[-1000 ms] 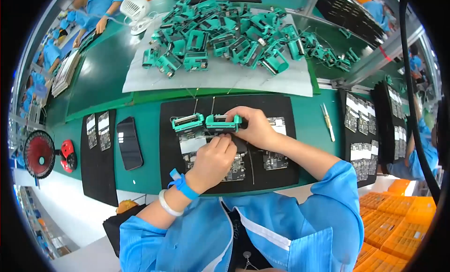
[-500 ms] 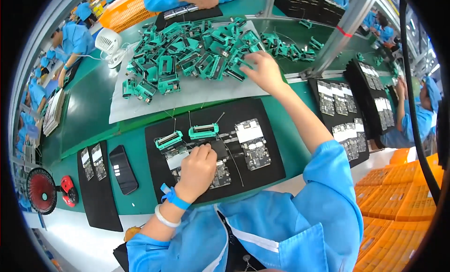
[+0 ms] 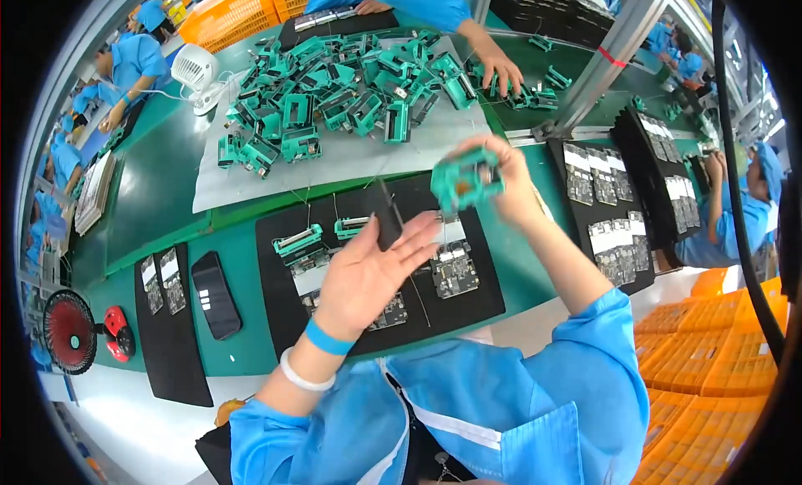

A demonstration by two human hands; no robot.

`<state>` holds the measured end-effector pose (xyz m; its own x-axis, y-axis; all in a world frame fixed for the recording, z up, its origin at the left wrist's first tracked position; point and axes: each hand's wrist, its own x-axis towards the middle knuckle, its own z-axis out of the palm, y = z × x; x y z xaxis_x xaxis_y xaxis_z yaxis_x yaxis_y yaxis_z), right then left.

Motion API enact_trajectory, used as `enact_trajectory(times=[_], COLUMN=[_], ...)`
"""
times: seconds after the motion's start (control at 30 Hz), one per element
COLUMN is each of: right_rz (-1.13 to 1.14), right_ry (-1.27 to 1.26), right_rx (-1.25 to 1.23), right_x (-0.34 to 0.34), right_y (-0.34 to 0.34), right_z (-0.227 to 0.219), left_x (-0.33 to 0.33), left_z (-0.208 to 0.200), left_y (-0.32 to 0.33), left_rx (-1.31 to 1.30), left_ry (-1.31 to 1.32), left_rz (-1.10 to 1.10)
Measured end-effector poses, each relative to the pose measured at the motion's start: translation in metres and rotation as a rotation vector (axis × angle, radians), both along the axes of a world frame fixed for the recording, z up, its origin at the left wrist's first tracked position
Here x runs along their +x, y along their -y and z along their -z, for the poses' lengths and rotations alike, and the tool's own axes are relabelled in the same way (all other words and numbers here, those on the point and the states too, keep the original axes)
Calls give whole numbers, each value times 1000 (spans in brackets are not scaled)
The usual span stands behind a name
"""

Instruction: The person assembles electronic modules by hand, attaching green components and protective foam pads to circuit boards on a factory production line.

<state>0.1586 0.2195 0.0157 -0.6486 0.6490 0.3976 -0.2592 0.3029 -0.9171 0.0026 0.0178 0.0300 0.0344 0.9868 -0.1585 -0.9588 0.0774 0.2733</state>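
Note:
My left hand (image 3: pixel 368 276) is turned palm up over the black mat (image 3: pixel 493 297), its fingers stretched. A thin black rectangular piece (image 3: pixel 387 219) stands upright between its thumb and fingers. Just to the right, my right hand (image 3: pixel 510 180) grips a green plastic frame (image 3: pixel 466 181), blurred by motion. Beneath the hands, two green frames (image 3: pixel 298 244) sit at the mat's far left, each at the upper end of a circuit board. Another circuit board (image 3: pixel 456 272) with a white top lies on the right. Part of the boards is hidden behind my left hand.
Beyond the mat, a heap of green frames (image 3: pixel 334 92) covers a white sheet (image 3: pixel 251 188). A co-worker's hand (image 3: pixel 499 70) reaches to loose frames. A phone (image 3: pixel 217 294) and small fan (image 3: pixel 73 330) are left; boards on black mats (image 3: pixel 606 226) and a metal post (image 3: pixel 606 63) are right.
My right hand has come back from the heap with a green frame. My left hand has lifted off the board and turned palm up with the black piece. A co-worker's arm has reached in.

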Motion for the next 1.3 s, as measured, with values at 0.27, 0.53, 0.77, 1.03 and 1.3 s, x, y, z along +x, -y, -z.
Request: enact_trajectory(times=[0.27, 0.53, 0.77, 1.03, 1.3], right_rz=[-169, -271, -200, 70, -38], right_ry=[-75, -55, 401, 320, 402], right_rx=[-197, -805, -483, -382, -94], right_x=[10, 23, 54, 65, 7], right_y=[46, 75, 56, -6, 13], right_z=[2, 5, -10, -10, 52], left_x=[22, 23, 32, 54, 18], left_z=[25, 31, 32, 39, 29], left_y=[-13, -23, -29, 6, 11], left_rx=[-2, -48, 64, 535, 595], left_ry=[274, 94, -224, -2158, -1933], left_rz=[-37, -129, -252, 182, 361])
